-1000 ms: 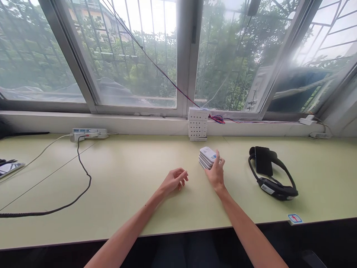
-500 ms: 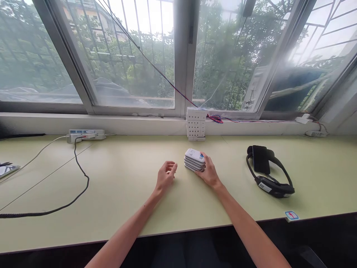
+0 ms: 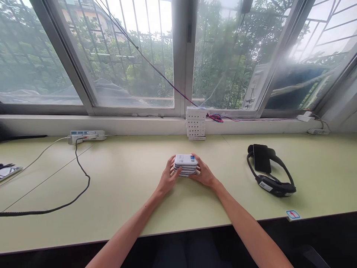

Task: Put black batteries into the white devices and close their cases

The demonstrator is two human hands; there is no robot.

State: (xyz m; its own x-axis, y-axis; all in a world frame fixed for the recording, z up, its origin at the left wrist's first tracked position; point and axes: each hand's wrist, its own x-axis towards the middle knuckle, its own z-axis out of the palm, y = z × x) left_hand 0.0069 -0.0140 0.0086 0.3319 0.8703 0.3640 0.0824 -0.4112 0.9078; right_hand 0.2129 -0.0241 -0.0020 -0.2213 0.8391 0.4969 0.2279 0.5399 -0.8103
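A stack of flat white rounded devices, several layers high, is between my hands over the middle of the table. The top one carries printed text and a small blue label; I cannot make out what kind of device they are. My left hand grips the stack's left side, its thumb across the front edge. Around the right side my right hand is closed, fingers at the back corner and thumb low at the front. Whether the stack touches the table is hard to tell.
A pile of white boxes stands by the window sill. On the right lie a black headset and a dark phone. At the left are a power strip and a black cable. A small sticker marks the front edge.
The stack has shifted left and turned squarer to me in my right hand. My left hand, empty before, has closed on its left side.
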